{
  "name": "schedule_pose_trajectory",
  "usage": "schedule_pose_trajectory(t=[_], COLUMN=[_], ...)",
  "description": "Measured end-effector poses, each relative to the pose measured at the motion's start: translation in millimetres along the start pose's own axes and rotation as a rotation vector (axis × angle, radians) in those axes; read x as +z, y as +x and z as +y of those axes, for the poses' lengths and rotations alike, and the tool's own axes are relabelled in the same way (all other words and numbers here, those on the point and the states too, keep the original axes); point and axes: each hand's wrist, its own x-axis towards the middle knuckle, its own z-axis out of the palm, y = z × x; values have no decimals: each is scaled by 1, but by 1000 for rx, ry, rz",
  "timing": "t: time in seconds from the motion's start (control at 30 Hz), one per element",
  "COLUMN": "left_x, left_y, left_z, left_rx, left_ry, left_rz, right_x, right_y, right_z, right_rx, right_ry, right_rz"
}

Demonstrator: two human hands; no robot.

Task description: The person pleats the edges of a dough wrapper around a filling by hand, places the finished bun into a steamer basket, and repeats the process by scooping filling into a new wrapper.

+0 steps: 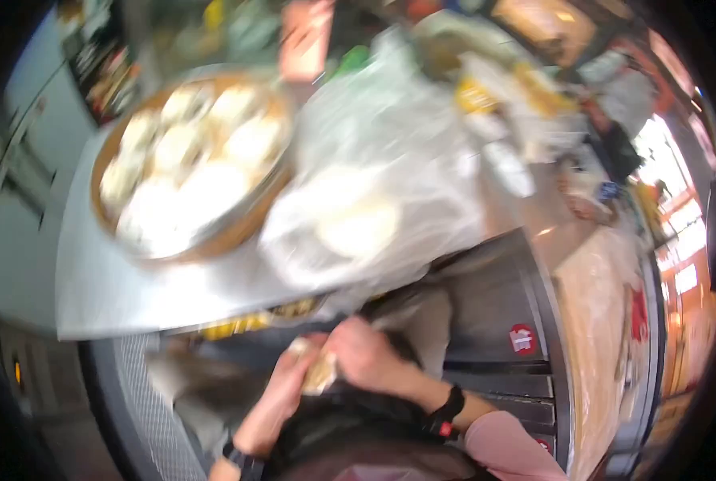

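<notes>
In front of my lap, my left hand (287, 375) is closed on a small pale yellowish piece (320, 373) with a crumpled look; blur hides its exact kind. My right hand (364, 357) is close against it from the other side, fingers curled in at its upper edge. What the right fingertips grip cannot be made out. Beyond my hands, a round bamboo steamer (271, 192) holds several white buns (177, 147) on the metal table (93, 297). To its right lies a clear plastic bag (422, 152) with a round whitish thing (360, 224) inside.
Yellow-and-white packages (486, 96) lie at the back right. A pink upright object (305, 40) stands behind the steamer. Dark drawers (490, 313) and a plastic-covered board (594, 321) are to my right; pale cabinets (41, 160) stand at the far left.
</notes>
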Motion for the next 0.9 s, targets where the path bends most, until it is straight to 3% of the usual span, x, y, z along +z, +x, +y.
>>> schedule_pose_trajectory(t=[0.07, 0.1, 0.17, 0.23, 0.27, 0.33, 0.47, 0.57, 0.63, 0.7, 0.9], left_x=[-34, 24, 14, 8, 8, 16, 12, 26, 23, 22, 17], left_y=[26, 88, 97, 98, 94, 88, 93, 85, 86, 90, 93], left_z=[6, 67, 63, 79, 81, 83, 76, 79, 77, 74, 69], left_rx=[-50, 177, 167, 164, 155, 48, 2, 33, 44, 36, 7], left_ry=[-58, 51, 104, 166, 206, 305, 241, 317, 330, 367, 405], left_rz=[-7, -118, -149, -236, -264, -164, -240, -110, -183, -173, -161], right_x=[37, -33, -35, -38, -39, -40, -43, -40, -37, -39, -45], right_y=[8, 63, 65, 76, 74, 68, 56, 51, 51, 48, 42], right_z=[18, 68, 67, 68, 67, 70, 70, 69, 72, 75, 68], right_rx=[20, -196, -152, -133, -116, -121, -189, -174, -135, -140, -196], right_ry=[-68, -232, -146, -157, -85, -59, -147, -174, -147, -120, -195], right_rz=[-28, 108, 70, 169, 102, 1, 69, 82, 100, 19, 48])
